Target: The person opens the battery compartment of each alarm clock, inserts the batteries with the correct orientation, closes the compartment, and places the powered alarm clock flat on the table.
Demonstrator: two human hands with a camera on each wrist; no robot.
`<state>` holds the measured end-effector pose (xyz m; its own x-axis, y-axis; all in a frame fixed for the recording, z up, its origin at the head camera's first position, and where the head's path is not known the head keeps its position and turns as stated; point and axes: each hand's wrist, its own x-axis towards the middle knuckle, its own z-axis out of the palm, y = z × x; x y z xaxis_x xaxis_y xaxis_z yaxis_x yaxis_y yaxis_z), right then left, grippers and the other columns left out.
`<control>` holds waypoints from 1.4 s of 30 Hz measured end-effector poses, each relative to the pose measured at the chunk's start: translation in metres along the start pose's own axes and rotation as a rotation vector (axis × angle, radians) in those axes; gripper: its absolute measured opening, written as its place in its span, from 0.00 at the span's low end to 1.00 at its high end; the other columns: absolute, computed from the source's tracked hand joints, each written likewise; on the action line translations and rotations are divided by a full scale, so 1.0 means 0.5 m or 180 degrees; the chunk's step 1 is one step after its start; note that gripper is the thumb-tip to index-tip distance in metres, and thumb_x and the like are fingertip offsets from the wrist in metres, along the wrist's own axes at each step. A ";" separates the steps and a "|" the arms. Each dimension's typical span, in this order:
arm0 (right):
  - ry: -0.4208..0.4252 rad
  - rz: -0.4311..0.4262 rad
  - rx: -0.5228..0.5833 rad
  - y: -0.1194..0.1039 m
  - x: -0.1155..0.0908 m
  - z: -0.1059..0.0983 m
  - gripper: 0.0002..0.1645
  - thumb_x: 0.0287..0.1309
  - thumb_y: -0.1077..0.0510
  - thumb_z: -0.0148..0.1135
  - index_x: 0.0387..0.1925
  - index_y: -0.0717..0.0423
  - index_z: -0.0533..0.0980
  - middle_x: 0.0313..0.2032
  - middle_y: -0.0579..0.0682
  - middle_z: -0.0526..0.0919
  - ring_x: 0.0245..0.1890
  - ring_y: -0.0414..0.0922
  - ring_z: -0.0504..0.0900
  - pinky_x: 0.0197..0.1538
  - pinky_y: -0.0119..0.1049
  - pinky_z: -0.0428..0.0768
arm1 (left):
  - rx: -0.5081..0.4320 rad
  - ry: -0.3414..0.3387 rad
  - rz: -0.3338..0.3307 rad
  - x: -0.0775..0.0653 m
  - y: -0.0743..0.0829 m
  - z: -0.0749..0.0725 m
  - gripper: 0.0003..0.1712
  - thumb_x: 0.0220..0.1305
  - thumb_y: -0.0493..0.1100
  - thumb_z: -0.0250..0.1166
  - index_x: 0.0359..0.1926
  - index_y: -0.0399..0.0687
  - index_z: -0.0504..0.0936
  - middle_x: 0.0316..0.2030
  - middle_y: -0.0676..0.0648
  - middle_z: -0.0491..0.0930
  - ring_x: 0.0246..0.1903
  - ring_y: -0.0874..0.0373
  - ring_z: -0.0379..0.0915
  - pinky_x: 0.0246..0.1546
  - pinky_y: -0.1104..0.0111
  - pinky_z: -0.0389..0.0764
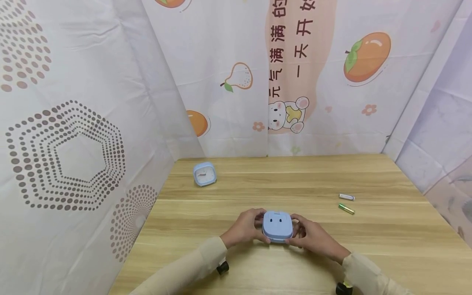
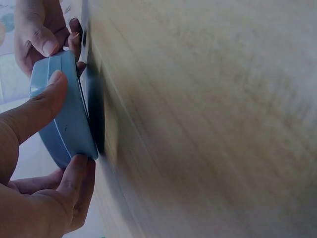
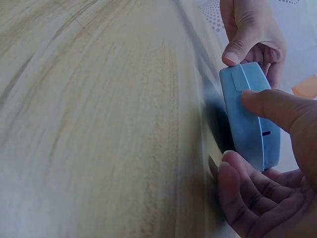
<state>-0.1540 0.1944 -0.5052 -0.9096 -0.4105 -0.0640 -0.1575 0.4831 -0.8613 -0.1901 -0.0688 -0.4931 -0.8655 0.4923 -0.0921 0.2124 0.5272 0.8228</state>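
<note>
Both hands hold a light-blue rounded-square alarm clock (image 1: 277, 226) near the middle of the table. Two small dark knobs show on its upward side, and its dial is hidden. My left hand (image 1: 246, 227) grips its left side, thumb on the near edge and fingers around the far edge. From the right, my right hand (image 1: 313, 235) grips it the same way. In the left wrist view the clock's side (image 2: 69, 114) stands slightly off the tabletop over a dark shadow. The right wrist view shows a small dark slot in the clock's side (image 3: 245, 119).
Another light-blue alarm clock (image 1: 205, 174) stands at the table's back left, its white dial visible. To the right lie a white battery (image 1: 347, 197) and a green battery (image 1: 346, 209). Printed curtains (image 1: 228, 49) hang behind and beside the wooden table (image 1: 265, 176).
</note>
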 end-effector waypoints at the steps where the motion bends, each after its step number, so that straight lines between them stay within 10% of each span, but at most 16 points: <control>1: -0.0005 0.0000 -0.0017 0.000 0.000 0.000 0.47 0.56 0.48 0.79 0.68 0.64 0.67 0.36 0.50 0.80 0.28 0.42 0.76 0.28 0.32 0.77 | 0.0023 0.0004 -0.0005 -0.001 0.000 0.001 0.49 0.39 0.40 0.88 0.65 0.38 0.76 0.56 0.44 0.78 0.54 0.54 0.80 0.53 0.72 0.79; 31: -0.0352 -0.0119 0.0251 0.012 0.012 -0.017 0.54 0.58 0.52 0.77 0.77 0.60 0.57 0.42 0.56 0.78 0.32 0.47 0.79 0.28 0.39 0.83 | -0.0103 0.0015 0.0125 -0.011 -0.013 0.005 0.44 0.44 0.38 0.86 0.63 0.37 0.78 0.45 0.52 0.78 0.43 0.64 0.77 0.44 0.73 0.82; 42: -0.0105 -0.0112 -0.0235 0.007 0.022 -0.009 0.52 0.54 0.45 0.80 0.71 0.62 0.64 0.39 0.50 0.78 0.34 0.44 0.77 0.31 0.35 0.80 | -0.0411 0.0099 0.0073 -0.008 -0.014 0.000 0.42 0.46 0.32 0.83 0.64 0.32 0.76 0.43 0.47 0.85 0.39 0.62 0.83 0.41 0.74 0.83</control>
<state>-0.1662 0.1952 -0.5064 -0.8900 -0.4529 -0.0518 -0.2182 0.5231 -0.8239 -0.1881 -0.0744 -0.4988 -0.8752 0.4804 -0.0567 0.1737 0.4215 0.8900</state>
